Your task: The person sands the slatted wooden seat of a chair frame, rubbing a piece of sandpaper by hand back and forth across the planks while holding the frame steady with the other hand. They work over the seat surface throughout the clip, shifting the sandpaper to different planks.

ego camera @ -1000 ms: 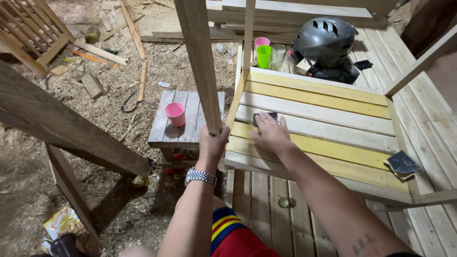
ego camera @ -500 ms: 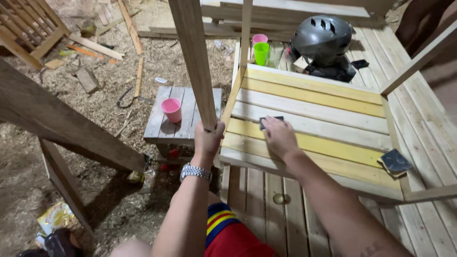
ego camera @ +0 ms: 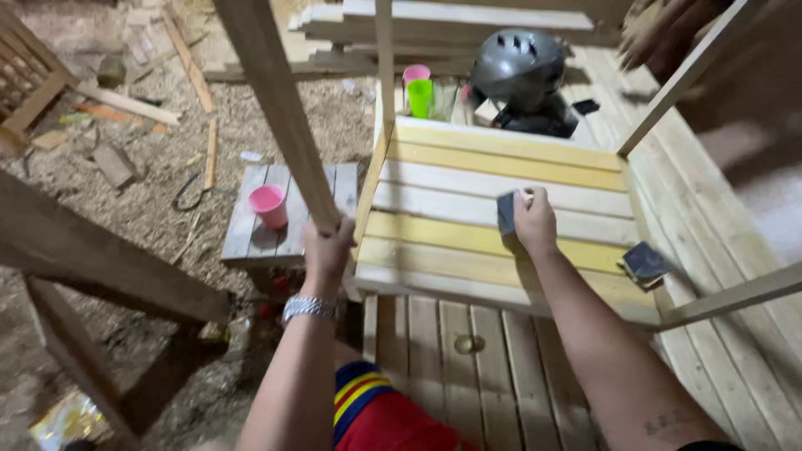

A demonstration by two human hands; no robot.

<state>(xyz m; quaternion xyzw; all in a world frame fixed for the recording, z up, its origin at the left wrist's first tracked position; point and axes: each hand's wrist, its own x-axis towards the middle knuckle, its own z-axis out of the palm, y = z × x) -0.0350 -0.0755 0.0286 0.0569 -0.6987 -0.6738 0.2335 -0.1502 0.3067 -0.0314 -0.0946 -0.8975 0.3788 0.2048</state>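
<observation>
My left hand (ego camera: 327,250) grips a tall slanted wooden post (ego camera: 276,108) at the left edge of a slatted bench seat (ego camera: 434,276) painted in yellow and white strips. A metal watch sits on that wrist. My right hand (ego camera: 535,221) presses a dark sanding pad (ego camera: 505,213) flat on a white slat near the middle of the seat. Both forearms reach forward from the bottom of the view.
A second dark sanding pad (ego camera: 645,263) lies at the seat's right edge. A pink cup (ego camera: 269,205) stands on a small grey slatted stool (ego camera: 242,242) to the left. Behind the seat are a green cup (ego camera: 419,97), another pink cup and a dark helmet (ego camera: 518,71). Sawdust ground with scrap wood lies left.
My right hand has slid the sanding pad further along the slat, away from me. My left hand stays on the post. The view shifted slightly.
</observation>
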